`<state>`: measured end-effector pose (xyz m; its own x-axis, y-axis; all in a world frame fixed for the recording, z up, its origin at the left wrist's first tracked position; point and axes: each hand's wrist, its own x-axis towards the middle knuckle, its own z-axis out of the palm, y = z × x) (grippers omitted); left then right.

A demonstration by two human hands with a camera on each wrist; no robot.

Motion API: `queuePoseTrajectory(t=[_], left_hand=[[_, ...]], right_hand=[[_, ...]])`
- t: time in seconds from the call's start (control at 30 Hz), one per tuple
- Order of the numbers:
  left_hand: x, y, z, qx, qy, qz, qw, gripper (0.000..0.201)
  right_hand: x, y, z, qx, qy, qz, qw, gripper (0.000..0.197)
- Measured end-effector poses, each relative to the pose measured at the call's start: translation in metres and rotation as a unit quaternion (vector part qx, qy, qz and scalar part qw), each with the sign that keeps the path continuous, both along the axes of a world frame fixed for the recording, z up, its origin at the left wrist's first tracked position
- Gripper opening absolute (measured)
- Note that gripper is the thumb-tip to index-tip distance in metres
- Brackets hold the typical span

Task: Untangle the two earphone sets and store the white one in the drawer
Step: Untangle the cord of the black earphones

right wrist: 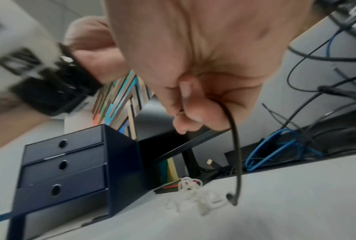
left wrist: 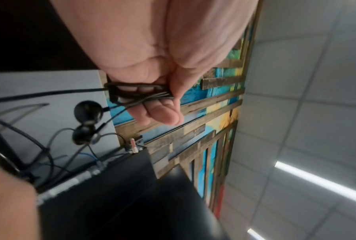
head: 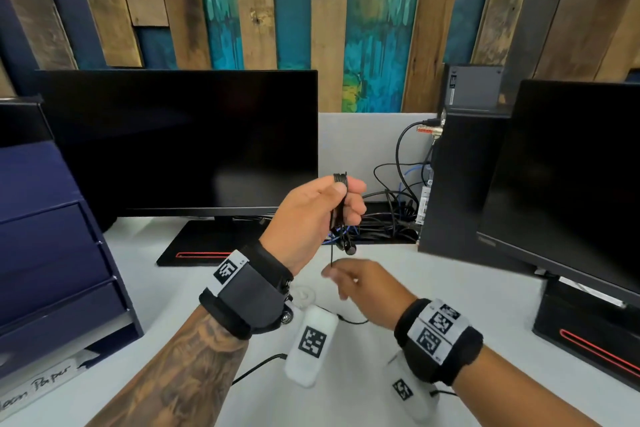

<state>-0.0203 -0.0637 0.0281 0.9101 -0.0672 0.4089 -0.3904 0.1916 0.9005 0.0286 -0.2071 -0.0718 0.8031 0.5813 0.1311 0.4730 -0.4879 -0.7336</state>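
My left hand (head: pixel 341 198) is raised in front of the monitor, gripping the black earphone set (head: pixel 339 204), whose cord is coiled round the fingers (left wrist: pixel 162 112). Its two black earbuds (left wrist: pixel 87 110) dangle below the coil. Just underneath, my right hand (head: pixel 337 276) pinches the loose tail of the black cord (right wrist: pixel 233 133), and the plug end (right wrist: pixel 232 200) hangs near the desk. The white earphone set (right wrist: pixel 193 194) lies in a loose heap on the desk (head: pixel 450 288), partly hidden behind my left wrist in the head view. The dark blue drawer unit (head: pixel 52 253) stands at the left with its three drawers (right wrist: pixel 62 165) shut.
A black monitor (head: pixel 180 142) stands behind the hands and a second monitor (head: pixel 568 177) at the right. Between them lies a tangle of black and blue cables (head: pixel 388 218) beside a computer tower (head: pixel 446 184). Two white tagged packs (head: pixel 311 343) hang below my wrists.
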Motion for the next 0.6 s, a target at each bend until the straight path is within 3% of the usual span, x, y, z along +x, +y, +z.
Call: queuePoseTrajectory(t=[0.13,0.33,0.47,0.6], left_hand=[[0.012,0.011,-0.020,0.143,-0.012,0.100,0.985,0.027],[0.012,0.020,-0.044,0.264,0.019,0.103,0.959,0.029],[0.006,0.008,-0.038,0.237,0.044,0.062,0.968,0.039],[0.003,0.004,-0.028,0.147,0.100,-0.001,0.984,0.037]], right_hand=[[-0.025,0.001,0.002,-0.061,-0.053,0.076,0.994,0.037],[-0.030,-0.024,0.061,0.044,-0.252,0.019,0.967,0.020],[-0.010,-0.031,0.075,0.031,-0.292,-0.033,0.955,0.013],[0.010,-0.028,0.069,0.110,-0.280,-0.071,0.951,0.010]])
